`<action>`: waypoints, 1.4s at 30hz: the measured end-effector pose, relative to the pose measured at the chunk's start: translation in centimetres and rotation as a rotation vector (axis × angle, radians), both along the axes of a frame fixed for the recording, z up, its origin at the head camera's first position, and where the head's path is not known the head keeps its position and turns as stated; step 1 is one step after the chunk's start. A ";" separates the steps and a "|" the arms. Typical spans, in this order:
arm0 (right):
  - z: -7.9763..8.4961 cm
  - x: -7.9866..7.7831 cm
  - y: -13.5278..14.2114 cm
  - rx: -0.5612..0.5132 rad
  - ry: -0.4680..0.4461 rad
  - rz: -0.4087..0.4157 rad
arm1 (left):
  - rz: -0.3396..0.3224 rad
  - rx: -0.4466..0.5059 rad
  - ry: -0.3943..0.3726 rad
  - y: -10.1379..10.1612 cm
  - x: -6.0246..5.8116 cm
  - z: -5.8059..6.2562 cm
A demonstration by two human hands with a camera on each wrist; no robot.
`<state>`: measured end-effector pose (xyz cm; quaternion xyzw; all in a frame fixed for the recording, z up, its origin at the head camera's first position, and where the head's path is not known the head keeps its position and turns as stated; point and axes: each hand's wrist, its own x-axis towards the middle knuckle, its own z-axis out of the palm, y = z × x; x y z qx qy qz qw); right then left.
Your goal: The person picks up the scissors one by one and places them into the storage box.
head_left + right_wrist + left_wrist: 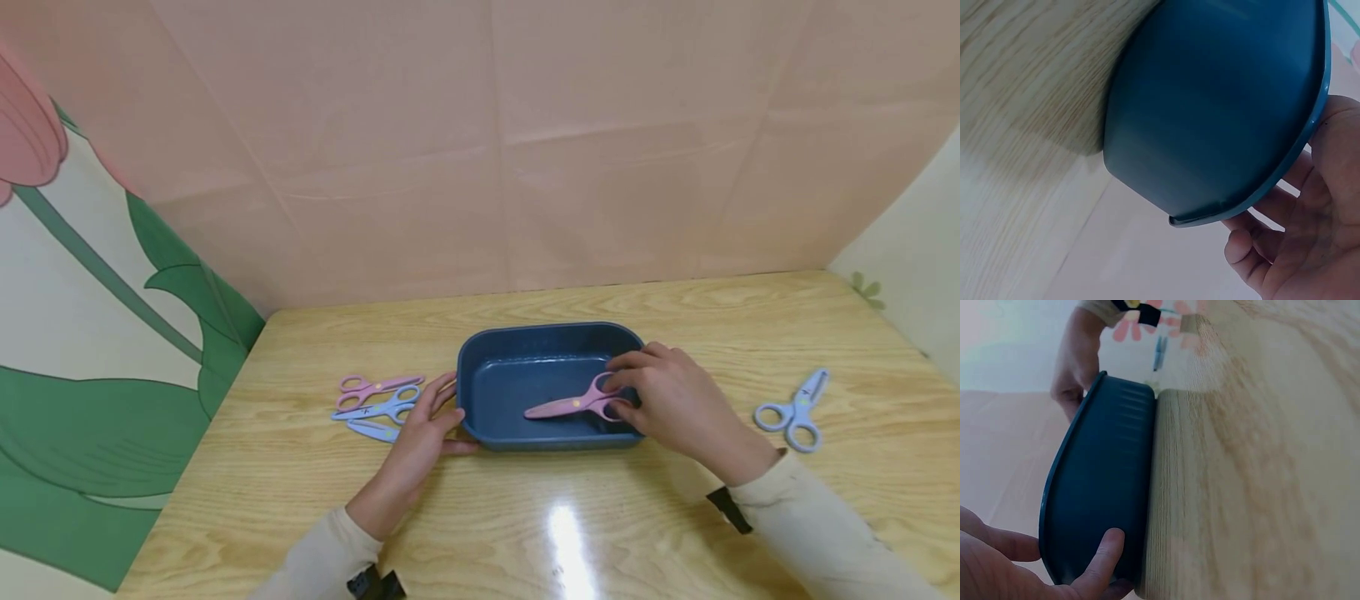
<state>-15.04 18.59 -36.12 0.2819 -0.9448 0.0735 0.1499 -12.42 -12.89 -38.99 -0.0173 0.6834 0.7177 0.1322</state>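
A dark blue rectangular tub (551, 444) stands on the table. Inside it is a pair of pink scissors (562, 407), blades pointing left. My right hand (671, 408) reaches over the tub's right end and pinches the scissors' handle loops. In the right wrist view the tub wall (1210, 119) hides the scissors, with the fingers (1279, 203) behind the rim. My left hand (423, 433) touches the tub's left end, its fingers spread around the corner. In the left wrist view one straight finger (1102, 559) lies against the outer wall (1104, 469).
Left of the tub lie pink scissors (367, 389), blue scissors (386, 408) and another blue pair (372, 430), partly covered by my left hand. Light blue scissors (801, 410) lie at the right. A pink-covered wall (495, 167) rises behind the wooden table (480, 533).
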 end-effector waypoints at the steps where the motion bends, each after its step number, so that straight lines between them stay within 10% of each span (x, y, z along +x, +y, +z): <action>1: 0.0 0.0 0.0 0.002 0.001 -0.003 | -0.001 0.000 0.000 0.0 0.0 0.0; 27: 2.4 -0.5 3.2 -0.066 0.042 -0.094 | 0.004 -0.012 -0.008 -0.1 0.1 0.0; 42: 3.4 -1.9 9.3 0.069 -0.257 -0.253 | 0.001 -0.015 -0.005 0.0 0.2 0.2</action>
